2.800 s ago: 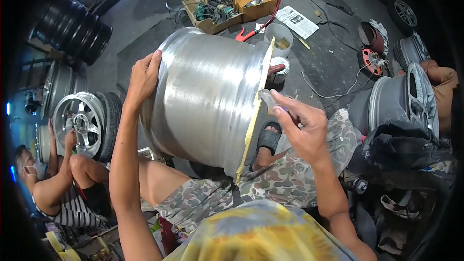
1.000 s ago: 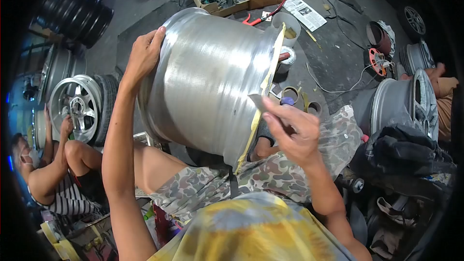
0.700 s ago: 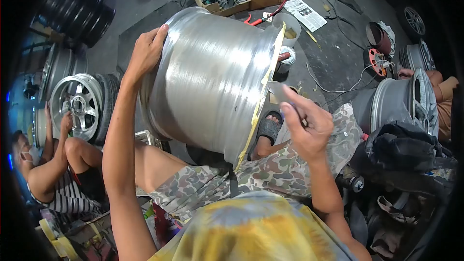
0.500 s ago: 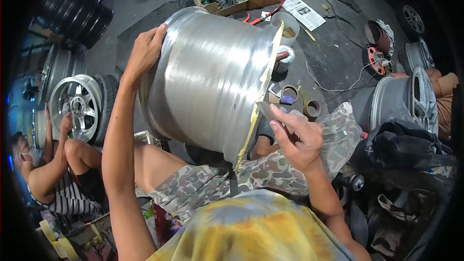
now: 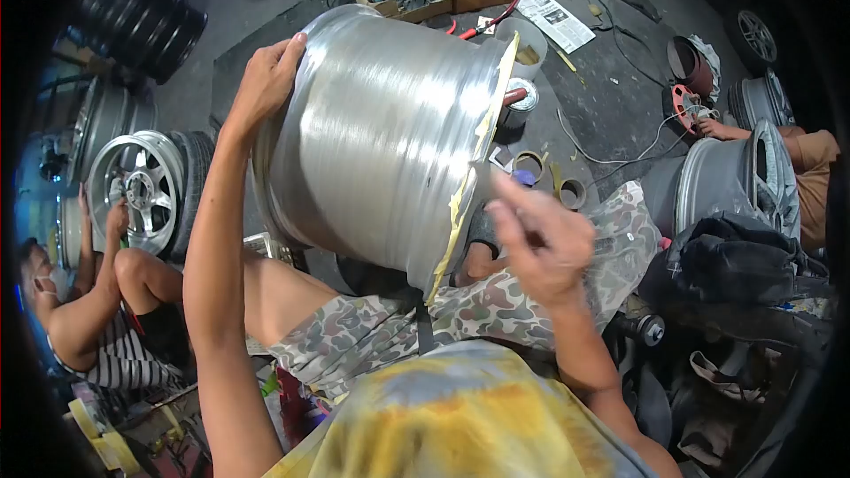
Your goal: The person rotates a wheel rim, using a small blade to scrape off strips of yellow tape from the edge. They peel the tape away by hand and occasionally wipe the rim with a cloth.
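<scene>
A large silver wheel barrel (image 5: 381, 133) lies on its side over my lap, tilted. Yellow material (image 5: 454, 212) runs unevenly along its right rim edge. My left hand (image 5: 270, 80) grips the rim at the upper left, thumb and fingers closed on it. At the right edge my right hand (image 5: 544, 239), blurred by motion, pinches a thin grey flat blade (image 5: 482, 179) against the rim by the yellow material.
A person (image 5: 102, 301) sits at the left beside a spoked wheel (image 5: 142, 195). Another person's arm (image 5: 726, 129) reaches in at the right behind a grey wheel (image 5: 717, 181). Tape rolls (image 5: 572, 194), a can (image 5: 521, 97), newspaper (image 5: 556, 21) and a tool box (image 5: 398, 11) lie beyond the barrel.
My right hand and the blade have shifted slightly up along the rim. The barrel has turned or moved a little. The other person's hand at the right has come up to the red reel.
</scene>
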`<state>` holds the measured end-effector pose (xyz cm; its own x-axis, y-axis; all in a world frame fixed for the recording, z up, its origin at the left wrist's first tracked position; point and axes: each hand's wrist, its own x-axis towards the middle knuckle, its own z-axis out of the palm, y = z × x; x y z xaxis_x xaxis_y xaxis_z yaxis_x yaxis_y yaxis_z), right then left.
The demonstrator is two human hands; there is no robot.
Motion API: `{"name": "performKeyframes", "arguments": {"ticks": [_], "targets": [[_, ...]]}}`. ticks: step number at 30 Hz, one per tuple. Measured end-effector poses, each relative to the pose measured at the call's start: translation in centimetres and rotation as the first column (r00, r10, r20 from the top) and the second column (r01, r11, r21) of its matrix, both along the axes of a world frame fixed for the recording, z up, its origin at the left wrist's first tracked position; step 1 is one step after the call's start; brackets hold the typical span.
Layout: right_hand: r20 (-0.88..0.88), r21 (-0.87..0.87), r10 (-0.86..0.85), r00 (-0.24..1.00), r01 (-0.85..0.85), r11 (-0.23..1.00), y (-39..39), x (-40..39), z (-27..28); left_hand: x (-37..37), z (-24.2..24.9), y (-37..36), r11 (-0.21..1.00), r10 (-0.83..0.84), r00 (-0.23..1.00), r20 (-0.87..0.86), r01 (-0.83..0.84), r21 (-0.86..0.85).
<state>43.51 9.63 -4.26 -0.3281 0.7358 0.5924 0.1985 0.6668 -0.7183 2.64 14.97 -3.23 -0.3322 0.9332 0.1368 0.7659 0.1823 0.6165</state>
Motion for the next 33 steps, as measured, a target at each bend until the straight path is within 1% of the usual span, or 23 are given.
{"name": "performKeyframes", "arguments": {"ticks": [1, 3, 4, 5, 7, 8, 9, 11, 14, 15, 16, 17, 18, 20, 22, 24, 25, 26, 27, 28, 29, 31, 33], "targets": [[0.004, -0.001, 0.002, 1.000, -0.002, 1.000, 0.2, 1.0, -0.1, 0.0, 0.1, 0.1, 0.999, -0.002, 1.000, -0.021, 0.001, -0.032], [0.047, 0.021, -0.037, 0.998, 0.036, 0.999, 0.4, 2.4, -0.4, -0.1, -0.1, 0.4, 0.999, 0.004, 1.000, -0.018, -0.005, -0.033], [0.088, -0.008, -0.019, 0.996, 0.019, 1.000, 0.1, 2.6, -0.6, -0.2, 0.0, 0.6, 0.999, 0.008, 1.000, -0.018, -0.008, -0.035], [0.086, -0.006, -0.020, 0.996, 0.021, 1.000, 0.1, 2.4, -0.7, -0.3, 0.0, 0.8, 0.999, 0.006, 1.000, -0.020, -0.007, -0.033], [0.047, -0.019, 0.041, 0.998, -0.040, 0.999, 0.1, 1.6, -1.0, -0.5, 0.1, 0.7, 0.997, 0.004, 0.999, -0.038, -0.006, -0.071], [0.065, -0.024, 0.041, 0.997, -0.040, 0.999, 0.2, 1.2, -0.8, -0.5, 0.1, 0.7, 0.997, 0.008, 0.999, -0.041, -0.011, -0.075], [0.062, -0.027, 0.045, 0.997, -0.044, 0.999, 0.3, 1.2, -0.7, -0.5, 0.0, 0.7, 0.997, 0.012, 0.999, -0.037, -0.014, -0.070], [0.096, -0.020, 0.107, 0.990, -0.106, 0.994, 0.7, 1.1, -0.7, -0.7, -0.1, 0.7, 0.998, 0.017, 0.999, -0.033, -0.019, -0.063], [0.098, 0.012, 0.128, 0.987, -0.130, 0.991, 0.8, 0.9, -1.2, -0.8, -0.7, 0.5, 0.999, 0.015, 0.998, -0.054, -0.017, -0.041], [0.101, 0.007, 0.130, 0.986, -0.132, 0.991, 0.8, 0.6, -1.4, -0.7, -0.9, 0.5, 1.000, 0.013, 1.000, -0.017, -0.013, 0.000], [0.086, 0.044, 0.154, 0.984, -0.158, 0.986, 0.8, 0.0, -1.5, -0.6, -0.9, 0.6, 0.999, 0.009, 1.000, 0.018, -0.010, 0.041], [0.071, 0.084, 0.178, 0.982, -0.183, 0.979, 0.8, -0.7, -1.7, -0.5, -0.9, 0.5, 0.999, 0.009, 1.000, 0.018, -0.010, 0.040], [0.082, 0.089, 0.201, 0.976, -0.208, 0.974, 0.8, -1.2, -1.7, -0.3, -0.8, 0.5, 0.999, 0.012, 1.000, 0.019, -0.013, 0.043], [0.094, 0.118, 0.194, 0.976, -0.205, 0.972, 0.7, -2.1, -1.7, 0.2, -0.5, 0.6, 0.999, 0.015, 1.000, 0.018, -0.015, 0.048], [0.103, 0.150, 0.196, 0.975, -0.210, 0.966, 0.6, -2.3, -1.7, -0.1, -0.4, 0.9, 0.999, -0.015, 1.000, -0.018, 0.016, 0.051], [0.047, 0.083, 0.081, 0.996, -0.085, 0.993, 0.7, -1.0, -1.6, -0.5, -0.5, 1.2, 0.999, -0.010, 0.999, -0.034, 0.011, 0.037], [0.053, 0.082, 0.084, 0.995, -0.088, 0.993, 0.8, -0.1, -1.6, -0.5, -0.5, 1.3, 1.000, -0.012, 0.999, -0.047, 0.013, 0.024], [0.082, 0.086, 0.052, 0.995, -0.059, 0.994, 0.8, 1.0, -1.6, -0.5, -0.4, 1.2, 1.000, -0.011, 0.999, -0.041, 0.012, 0.022], [0.109, 0.092, 0.016, 0.994, -0.026, 0.995, 0.7, 1.7, -1.5, -0.4, -0.2, 1.3, 1.000, -0.010, 1.000, -0.026, 0.009, -0.016], [0.131, 0.087, 0.051, 0.990, -0.063, 0.994, 0.6, 2.0, -1.7, -0.3, 0.1, 1.6, 0.999, -0.011, 1.000, -0.015, 0.010, -0.051], [0.131, 0.089, 0.045, 0.990, -0.057, 0.994, 0.5, 2.0, -1.9, -0.2, 0.1, 1.9, 0.999, -0.017, 1.000, -0.015, 0.017, -0.049], [0.118, 0.138, 0.095, 0.989, -0.111, 0.984, 0.4, 1.5, -2.5, -0.4, 0.0, 2.0, 0.999, -0.005, 0.997, -0.075, 0.001, -0.044], [0.097, 0.151, 0.107, 0.990, -0.121, 0.981, 0.5, 1.1, -2.9, -0.6, -0.2, 2.0, 1.000, -0.002, 0.997, -0.082, 0.000, -0.027]]}}
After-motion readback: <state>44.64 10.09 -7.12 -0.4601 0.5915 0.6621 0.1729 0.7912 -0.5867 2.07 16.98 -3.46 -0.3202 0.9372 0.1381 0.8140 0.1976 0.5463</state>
